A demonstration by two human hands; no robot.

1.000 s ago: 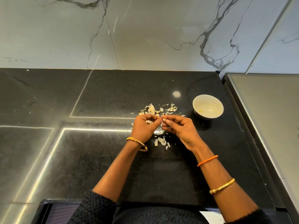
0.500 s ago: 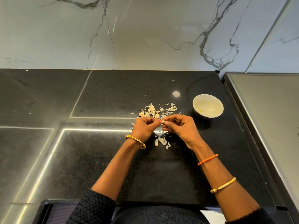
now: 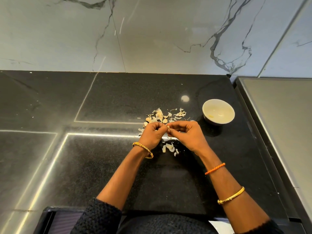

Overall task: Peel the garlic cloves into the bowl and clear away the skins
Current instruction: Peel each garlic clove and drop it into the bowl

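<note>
My left hand (image 3: 152,135) and my right hand (image 3: 186,135) meet fingertip to fingertip above the black counter and pinch a small garlic cloves piece (image 3: 168,127) between them; most of it is hidden by the fingers. Just beyond the hands lies a pile of garlic cloves and papery skins (image 3: 166,115). More loose skins (image 3: 169,147) lie on the counter under my wrists. A white bowl (image 3: 226,105) stands to the right of the pile, with a pale peeled bit (image 3: 211,116) inside it.
The black stone counter (image 3: 101,166) runs to a marble wall (image 3: 152,34) at the back. A raised grey steel surface (image 3: 280,119) borders the counter on the right, close to the bowl.
Both hands have lifted slightly and shifted a little away from me while working the clove; the fingertips have turned around it. The bowl and the pile of skins have not moved.
</note>
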